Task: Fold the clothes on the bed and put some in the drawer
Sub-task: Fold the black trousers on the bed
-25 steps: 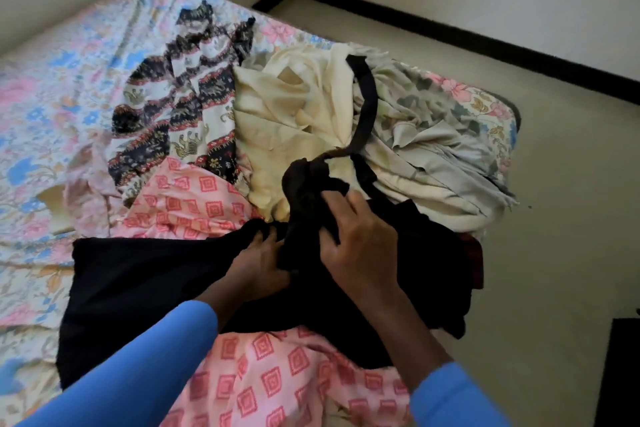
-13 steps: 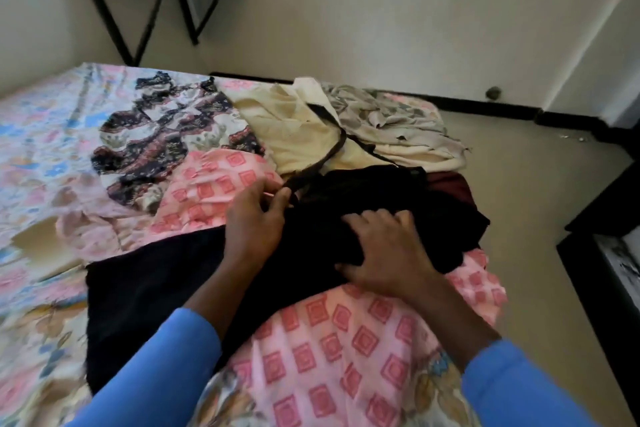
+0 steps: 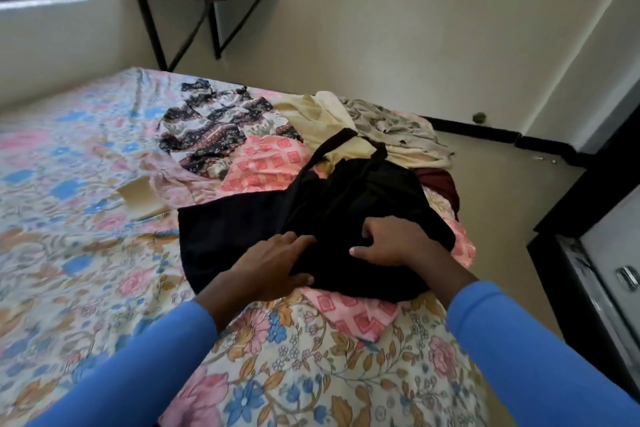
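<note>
Floral-sheeted bed [image 3: 86,218], clothes [image 3: 221,135] heaped at right edge. Left hand [image 3: 273,263] laid flat, fingers straight, on black garment [image 3: 242,232]; right hand [image 3: 391,241] curled, fabric bunched in grip. Pink printed cloth [image 3: 273,163] lies beneath. Folding judged barely begun; next, strap [image 3: 332,146] must be drawn in, creases smoothed.

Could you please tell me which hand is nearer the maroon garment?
Right. The right hand grips the black garment near the maroon garment; the left hand rests farther left.
</note>
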The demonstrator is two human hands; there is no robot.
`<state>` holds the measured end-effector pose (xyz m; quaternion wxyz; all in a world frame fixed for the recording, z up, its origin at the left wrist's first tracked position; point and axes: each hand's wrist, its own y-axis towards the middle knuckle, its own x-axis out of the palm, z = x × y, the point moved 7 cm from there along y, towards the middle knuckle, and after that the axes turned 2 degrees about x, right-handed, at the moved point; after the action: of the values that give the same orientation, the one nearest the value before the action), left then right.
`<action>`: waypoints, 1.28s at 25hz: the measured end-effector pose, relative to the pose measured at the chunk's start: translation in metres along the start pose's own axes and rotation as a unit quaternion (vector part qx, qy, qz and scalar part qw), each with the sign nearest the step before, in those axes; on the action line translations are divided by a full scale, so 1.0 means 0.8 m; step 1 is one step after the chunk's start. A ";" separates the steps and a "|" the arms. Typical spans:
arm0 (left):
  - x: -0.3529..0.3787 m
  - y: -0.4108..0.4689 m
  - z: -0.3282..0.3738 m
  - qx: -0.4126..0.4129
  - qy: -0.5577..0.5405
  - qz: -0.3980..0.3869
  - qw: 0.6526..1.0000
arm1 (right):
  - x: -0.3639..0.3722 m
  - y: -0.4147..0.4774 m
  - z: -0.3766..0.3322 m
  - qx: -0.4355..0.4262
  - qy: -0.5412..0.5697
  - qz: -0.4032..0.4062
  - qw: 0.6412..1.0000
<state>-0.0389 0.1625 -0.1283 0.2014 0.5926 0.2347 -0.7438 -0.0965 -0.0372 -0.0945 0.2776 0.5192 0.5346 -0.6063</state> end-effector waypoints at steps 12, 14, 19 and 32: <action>0.042 -0.008 -0.045 -0.068 -0.045 0.130 0.988 | 0.082 -0.046 0.011 -0.021 0.006 0.177 0.984; 0.051 -0.014 -0.048 -0.056 -0.073 0.135 0.987 | 0.068 -0.050 0.041 0.030 -0.013 0.220 0.975; 0.045 -0.022 -0.033 -0.071 -0.103 0.210 0.970 | 0.091 -0.074 0.129 0.245 -0.017 0.099 0.964; 0.078 -0.062 0.018 0.111 0.057 0.032 0.992 | 0.121 -0.142 0.080 -0.075 0.009 0.253 0.964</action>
<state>-0.0922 0.1926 -0.1809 0.1443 0.6595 0.1431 -0.7237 -0.2490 -0.0449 -0.1507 0.4553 0.6208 0.4319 -0.4697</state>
